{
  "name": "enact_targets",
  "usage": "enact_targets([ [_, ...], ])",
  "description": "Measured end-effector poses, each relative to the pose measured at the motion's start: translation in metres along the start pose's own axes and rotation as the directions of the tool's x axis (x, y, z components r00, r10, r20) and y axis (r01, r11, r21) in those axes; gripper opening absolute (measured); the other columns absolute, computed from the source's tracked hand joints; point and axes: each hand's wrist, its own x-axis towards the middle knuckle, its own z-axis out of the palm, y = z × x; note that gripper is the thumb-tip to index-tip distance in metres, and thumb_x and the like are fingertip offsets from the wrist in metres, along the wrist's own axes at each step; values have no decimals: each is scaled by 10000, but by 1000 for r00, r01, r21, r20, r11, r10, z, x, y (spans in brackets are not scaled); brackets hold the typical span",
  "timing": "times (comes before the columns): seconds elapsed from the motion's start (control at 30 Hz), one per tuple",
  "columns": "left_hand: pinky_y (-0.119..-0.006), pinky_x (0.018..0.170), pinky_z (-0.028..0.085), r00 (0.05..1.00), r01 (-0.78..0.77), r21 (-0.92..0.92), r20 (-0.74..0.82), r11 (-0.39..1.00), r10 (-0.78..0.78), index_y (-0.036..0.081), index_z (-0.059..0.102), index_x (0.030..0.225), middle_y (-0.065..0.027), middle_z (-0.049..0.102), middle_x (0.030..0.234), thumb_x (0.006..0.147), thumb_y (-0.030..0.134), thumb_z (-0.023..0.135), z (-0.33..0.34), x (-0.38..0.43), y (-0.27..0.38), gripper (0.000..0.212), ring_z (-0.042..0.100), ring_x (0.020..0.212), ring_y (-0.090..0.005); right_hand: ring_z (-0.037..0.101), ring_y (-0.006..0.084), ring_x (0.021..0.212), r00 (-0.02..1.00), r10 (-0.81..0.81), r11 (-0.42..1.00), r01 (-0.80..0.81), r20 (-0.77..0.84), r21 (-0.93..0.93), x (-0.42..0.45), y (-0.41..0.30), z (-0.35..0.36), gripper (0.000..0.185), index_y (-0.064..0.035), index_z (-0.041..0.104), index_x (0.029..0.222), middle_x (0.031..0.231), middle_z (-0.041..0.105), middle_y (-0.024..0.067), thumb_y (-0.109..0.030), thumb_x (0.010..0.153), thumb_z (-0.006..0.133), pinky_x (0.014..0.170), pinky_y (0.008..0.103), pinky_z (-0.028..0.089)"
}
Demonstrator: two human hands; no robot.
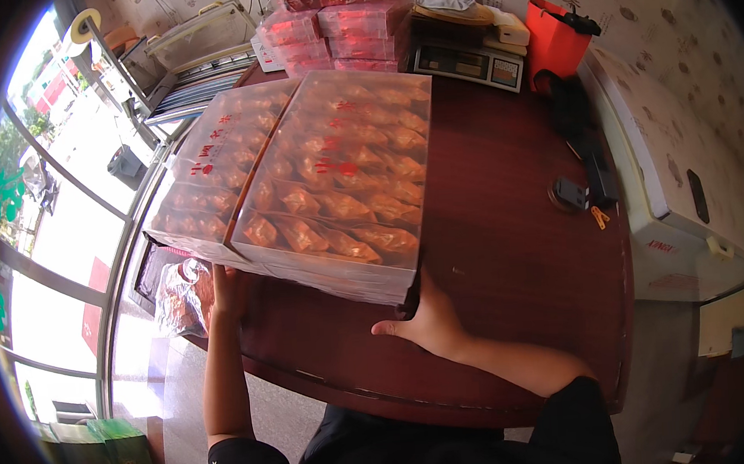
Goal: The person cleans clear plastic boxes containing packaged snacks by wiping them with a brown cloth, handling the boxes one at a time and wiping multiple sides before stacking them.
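Two stacks of translucent plastic boxes stand side by side before me, a left stack (pixel 211 159) and a right stack (pixel 342 176). Orange-wrapped packets fill the boxes, and red printing marks the lids. My left hand (pixel 226 297) is at the near edge of the left stack, its fingers partly hidden by the boxes. At the near right corner of the right stack is my right hand (pixel 431 321), fingers against its side and thumb sticking out to the left. Whether the stacks rest fully on the dark red table (pixel 511 274) cannot be told.
Behind stand red-packed boxes (pixel 357 26), a digital scale (pixel 467 67) and a red bag (pixel 555 35). A sealing machine (pixel 198 56) is at the back left. At right are a phone-like device (pixel 570 193), an orange clip (pixel 599 217) and a white chest freezer (pixel 684 255). Crinkled clear plastic (pixel 182 297) lies left.
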Motion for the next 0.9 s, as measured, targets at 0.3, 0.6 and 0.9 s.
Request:
enact_targets([
  [0.3,-490,1146,236,968,72,286,211,956,-136,128,126,1555,-96,232,1588,966,683,184,129,38,-52,812,285,1428,-302,672,186,840,959,-18,988,-26,-283,-149,-2,56,-112,550,18,577,1113,952,708,118,-198,704,875,755,310,522],
  [0.6,-407,1126,278,746,-177,289,663,941,-63,134,105,1561,-96,283,1566,953,701,268,297,88,-68,847,316,1412,-267,678,272,889,765,-107,929,-151,-636,-339,26,96,-225,622,22,573,1175,1009,703,168,-247,699,868,799,360,514],
  [0.9,-377,1145,257,748,-148,170,664,974,-2,108,134,1557,-75,243,1582,1009,575,329,354,164,-111,746,271,1432,-222,680,335,953,647,-172,914,-176,-743,-365,73,126,-272,636,8,605,1162,1003,704,199,-304,675,871,807,398,516],
])
